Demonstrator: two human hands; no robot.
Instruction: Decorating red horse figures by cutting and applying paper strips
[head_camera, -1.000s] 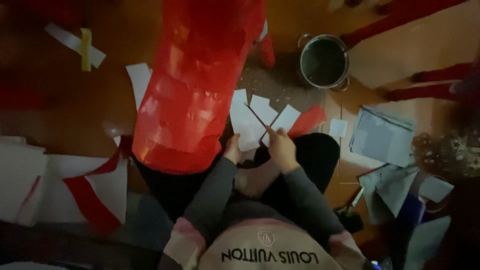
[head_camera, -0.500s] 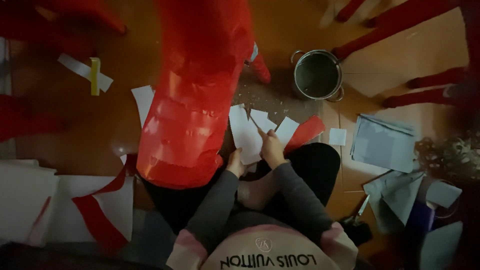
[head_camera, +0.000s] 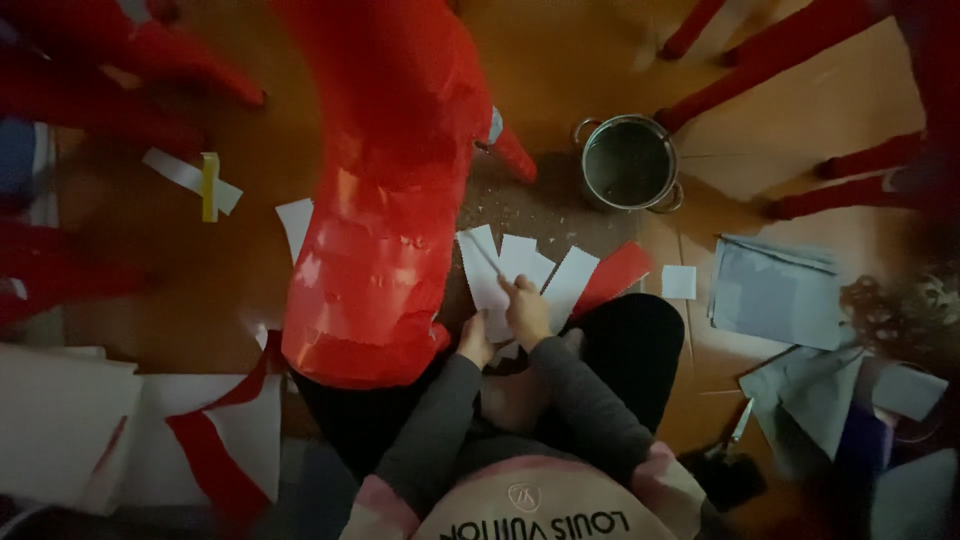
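White paper strips (head_camera: 520, 275) lying on the floor before the knees, left hand (head_camera: 474, 340) pinching their near edge, right hand (head_camera: 524, 312) gripping a thin stick (head_camera: 487, 254) over them; big red paper figure (head_camera: 385, 190) standing just left; steel pot (head_camera: 628, 163) sitting beyond

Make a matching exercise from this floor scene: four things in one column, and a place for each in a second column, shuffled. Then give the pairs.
Things:
1. metal pot
2. large red paper-covered figure
3. small white paper square
4. white strip with yellow tape

Places:
A. on the floor just right of the red strip
B. far left of the floor, apart from the other scraps
C. above and right of the hands, beside the chair legs
D. directly left of the white paper strips that the hands touch

Pairs: 1-C, 2-D, 3-A, 4-B
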